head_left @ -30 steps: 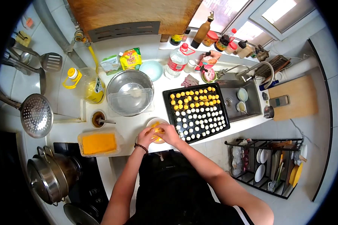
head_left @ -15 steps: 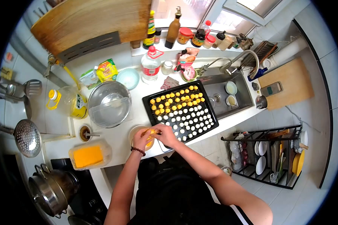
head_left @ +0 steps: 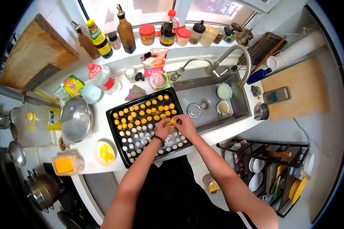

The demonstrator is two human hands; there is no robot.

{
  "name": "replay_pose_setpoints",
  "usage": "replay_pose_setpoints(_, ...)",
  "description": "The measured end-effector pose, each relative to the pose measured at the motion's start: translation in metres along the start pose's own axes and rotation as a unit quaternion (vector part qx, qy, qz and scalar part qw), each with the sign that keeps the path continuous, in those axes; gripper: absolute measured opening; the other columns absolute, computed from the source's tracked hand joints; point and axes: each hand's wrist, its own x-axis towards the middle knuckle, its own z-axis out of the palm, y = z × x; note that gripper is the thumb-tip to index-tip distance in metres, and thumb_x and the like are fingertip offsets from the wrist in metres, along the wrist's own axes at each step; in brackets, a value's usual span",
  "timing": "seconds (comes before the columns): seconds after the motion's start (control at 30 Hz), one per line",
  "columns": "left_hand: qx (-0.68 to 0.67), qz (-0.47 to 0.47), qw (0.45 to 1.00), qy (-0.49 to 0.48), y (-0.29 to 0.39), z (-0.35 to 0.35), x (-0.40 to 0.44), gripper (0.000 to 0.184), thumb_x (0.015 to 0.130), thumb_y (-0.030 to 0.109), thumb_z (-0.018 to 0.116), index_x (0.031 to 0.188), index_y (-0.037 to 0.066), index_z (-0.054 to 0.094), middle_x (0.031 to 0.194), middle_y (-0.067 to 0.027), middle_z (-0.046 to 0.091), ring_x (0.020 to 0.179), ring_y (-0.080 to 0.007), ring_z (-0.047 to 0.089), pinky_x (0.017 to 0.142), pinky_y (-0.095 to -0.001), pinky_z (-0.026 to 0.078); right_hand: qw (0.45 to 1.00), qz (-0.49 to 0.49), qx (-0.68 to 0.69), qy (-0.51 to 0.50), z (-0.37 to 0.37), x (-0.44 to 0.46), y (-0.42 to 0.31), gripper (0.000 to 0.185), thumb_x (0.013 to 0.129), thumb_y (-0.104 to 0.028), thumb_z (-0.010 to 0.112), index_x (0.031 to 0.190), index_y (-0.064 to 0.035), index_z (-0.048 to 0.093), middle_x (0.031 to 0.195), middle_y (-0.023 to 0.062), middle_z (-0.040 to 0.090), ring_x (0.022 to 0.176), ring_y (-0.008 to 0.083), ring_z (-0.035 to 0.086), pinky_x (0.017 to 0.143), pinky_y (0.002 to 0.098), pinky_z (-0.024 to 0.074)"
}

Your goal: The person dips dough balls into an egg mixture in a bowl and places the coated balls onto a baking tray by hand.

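Fingertips of your right hand (head_left: 185,125) pinch a small yellow piece (head_left: 173,120) right of centre; your left hand's (head_left: 162,130) fingertips curl close, their grip unclear. Beneath, the black rectangular tray (head_left: 117,139) would catch crumbs; its yellow balls (head_left: 141,113), above, and white balls (head_left: 131,146), below, seem sorted by colour. Lower left, a round white bowl (head_left: 96,153) holds yellow mash (head_left: 106,153), near a clear plastic box (head_left: 79,164) containing a yellow block (head_left: 64,165).
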Motion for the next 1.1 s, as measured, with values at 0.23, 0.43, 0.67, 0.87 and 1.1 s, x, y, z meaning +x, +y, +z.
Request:
replay_pose_setpoints(0.23,0.375,0.175,0.888,0.198,-0.023,0.019,0.012,0.036,0.090,0.010,0.070,0.125,0.004,0.064,0.118,-0.0171,0.067,0.096,-0.0309,0.071,0.077,-0.0411,0.059,0.995,-0.010,-0.078,-0.066,-0.006,0.021,0.057,0.022,0.082,-0.016,0.073,0.102,-0.0078,0.074,0.099,0.0125,0.071,0.093,0.0353,0.067,0.082,0.0461,0.0537)
replay_pose_setpoints(0.43,0.466,0.163,0.849,0.188,0.000,0.029,0.003,0.033,0.086,0.012,0.070,0.119,0.005,0.066,0.120,-0.0185,0.065,0.108,-0.0391,0.064,0.090,-0.0461,0.053,0.988,-0.042,-0.124,-0.081,-0.002,0.028,0.062,0.022,0.082,-0.018,0.073,0.102,-0.0091,0.074,0.098,0.0108,0.071,0.091,0.0331,0.068,0.078,0.0443,0.0552)
replay_pose_setpoints(0.67,0.525,0.116,0.824,0.176,0.009,0.034,0.009,0.034,0.086,0.015,0.069,0.119,0.007,0.064,0.117,-0.0164,0.066,0.105,-0.0389,0.065,0.088,-0.0472,0.054,0.981,-0.056,-0.150,-0.105,-0.003,0.036,0.062,0.023,0.080,-0.018,0.075,0.100,-0.0083,0.074,0.097,0.0103,0.071,0.091,0.0332,0.069,0.078,0.0456,0.0550)
replay_pose_setpoints(0.87,0.569,0.036,0.805,0.165,0.026,0.047,0.010,0.033,0.085,0.015,0.069,0.117,0.010,0.066,0.119,-0.0154,0.066,0.101,-0.0390,0.067,0.086,-0.0481,0.054,0.993,-0.023,-0.082,-0.079,-0.012,0.030,0.063,0.025,0.081,-0.019,0.075,0.103,-0.0067,0.074,0.103,0.0111,0.071,0.092,0.0336,0.069,0.080,0.0441,0.0550)
replay_pose_setpoints(1.1,0.346,0.115,0.902,0.232,0.015,0.033,0.000,0.032,0.086,0.026,0.077,0.109,0.004,0.071,0.094,-0.0148,0.072,0.079,-0.0281,0.068,0.071,-0.0389,0.054,0.995,-0.033,0.058,-0.073,-0.014,0.025,0.034,0.035,0.081,-0.011,0.073,0.115,-0.0026,0.070,0.111,0.0157,0.069,0.096,0.0353,0.068,0.086,0.0417,0.0545)
